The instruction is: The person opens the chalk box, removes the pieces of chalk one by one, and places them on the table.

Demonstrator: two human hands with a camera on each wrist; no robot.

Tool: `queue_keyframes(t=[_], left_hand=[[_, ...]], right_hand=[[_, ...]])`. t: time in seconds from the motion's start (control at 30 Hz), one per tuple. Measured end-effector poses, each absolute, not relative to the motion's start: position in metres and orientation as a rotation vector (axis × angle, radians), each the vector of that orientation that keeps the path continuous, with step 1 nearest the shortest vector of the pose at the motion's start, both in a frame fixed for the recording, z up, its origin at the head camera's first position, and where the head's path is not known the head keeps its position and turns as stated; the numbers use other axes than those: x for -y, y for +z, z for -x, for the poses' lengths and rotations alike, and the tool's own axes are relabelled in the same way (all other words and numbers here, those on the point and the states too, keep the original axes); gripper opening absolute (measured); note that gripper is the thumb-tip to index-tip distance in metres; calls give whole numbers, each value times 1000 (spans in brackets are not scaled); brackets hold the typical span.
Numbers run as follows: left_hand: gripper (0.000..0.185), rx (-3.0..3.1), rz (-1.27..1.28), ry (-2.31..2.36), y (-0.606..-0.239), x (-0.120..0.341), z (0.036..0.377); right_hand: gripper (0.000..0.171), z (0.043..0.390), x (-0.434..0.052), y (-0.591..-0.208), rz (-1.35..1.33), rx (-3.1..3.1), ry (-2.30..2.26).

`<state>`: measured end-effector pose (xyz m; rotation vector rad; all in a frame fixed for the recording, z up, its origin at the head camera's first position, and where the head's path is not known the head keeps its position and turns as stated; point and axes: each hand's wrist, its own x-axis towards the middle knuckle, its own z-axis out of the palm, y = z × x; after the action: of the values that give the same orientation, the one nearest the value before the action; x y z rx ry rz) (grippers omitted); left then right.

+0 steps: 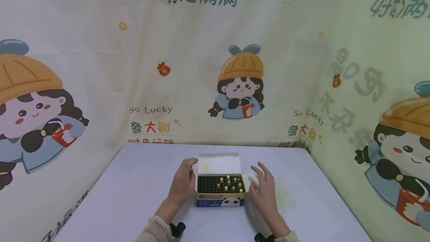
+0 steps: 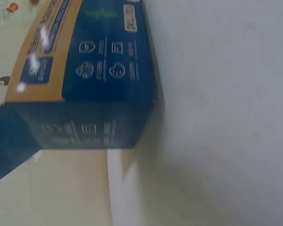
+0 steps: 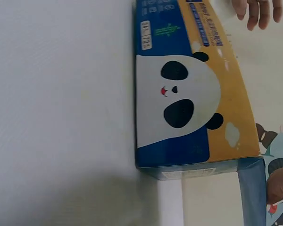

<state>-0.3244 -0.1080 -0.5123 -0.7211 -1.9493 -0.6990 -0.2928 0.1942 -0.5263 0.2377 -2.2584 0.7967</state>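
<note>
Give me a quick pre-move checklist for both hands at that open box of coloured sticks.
1. Box sits flat on the table: ok.
2. Lid flap stands open, with the black tray exposed: ok.
3. Coloured sticks stand upright in their holes: ok, as far as the head view shows.
4. Left hand steadies the box's left side: ok; it rests against it.
5. Right hand is empty and open: ok; it hovers beside the box's right side.
6. Exact number of sticks: cannot tell; they are too small.
</note>
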Motion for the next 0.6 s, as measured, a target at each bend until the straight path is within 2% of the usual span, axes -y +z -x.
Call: queue_keyframes(t=[0.1, 0.37, 0.47, 0.6], left_hand=[[56, 1995, 669, -662, -516, 113, 327], [37, 2398, 470, -719, -520, 111, 322], [34, 2505, 510, -701, -518, 106, 322], [37, 2544, 632, -653, -518, 100, 323]], right_hand=[[46, 293, -192, -530, -248, 2275, 684], [40, 290, -181, -529, -215, 2451, 820], [35, 289, -179, -528, -214, 2495, 817], [19, 289, -177, -527, -263, 2537, 790]])
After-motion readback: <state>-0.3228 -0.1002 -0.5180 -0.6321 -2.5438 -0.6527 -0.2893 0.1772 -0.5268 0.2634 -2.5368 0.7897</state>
